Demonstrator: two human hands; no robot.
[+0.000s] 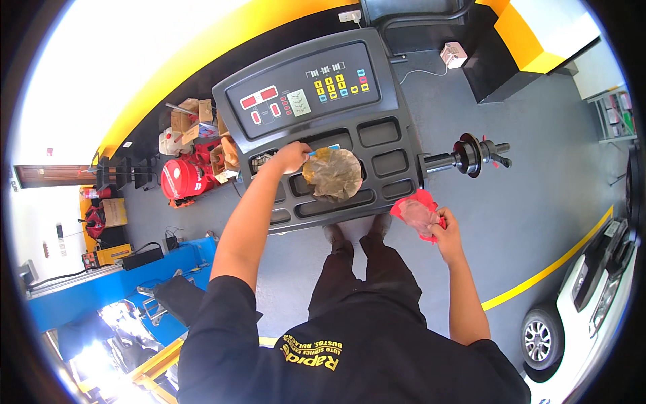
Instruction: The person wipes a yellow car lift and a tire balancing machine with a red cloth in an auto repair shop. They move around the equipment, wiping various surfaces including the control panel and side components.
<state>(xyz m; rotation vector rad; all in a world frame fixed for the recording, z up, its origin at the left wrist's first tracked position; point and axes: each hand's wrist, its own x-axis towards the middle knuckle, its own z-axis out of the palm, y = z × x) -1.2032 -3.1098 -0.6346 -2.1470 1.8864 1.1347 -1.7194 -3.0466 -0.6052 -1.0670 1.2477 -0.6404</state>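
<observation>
My left hand point(292, 156) reaches over the moulded tray top of a grey machine. Its fingers are closed at the left edge of a roundish grey-brown stained rag point(336, 176), which covers the middle of the tray point(374, 196). Small bits of blue show beside the fingertips and behind the rag; what they belong to is unclear. Off the tray's right front corner, my right hand point(447, 236) grips a crumpled red rag point(418, 213) with a greyish patch across it.
Behind the tray rises the machine's control panel point(303, 87) with coloured buttons. A threaded shaft point(471, 156) sticks out to its right. Left of it are a red bucket point(180, 178) and cardboard boxes point(192, 118). A white car point(592, 316) stands at the lower right, a blue lift point(168, 269) at the left.
</observation>
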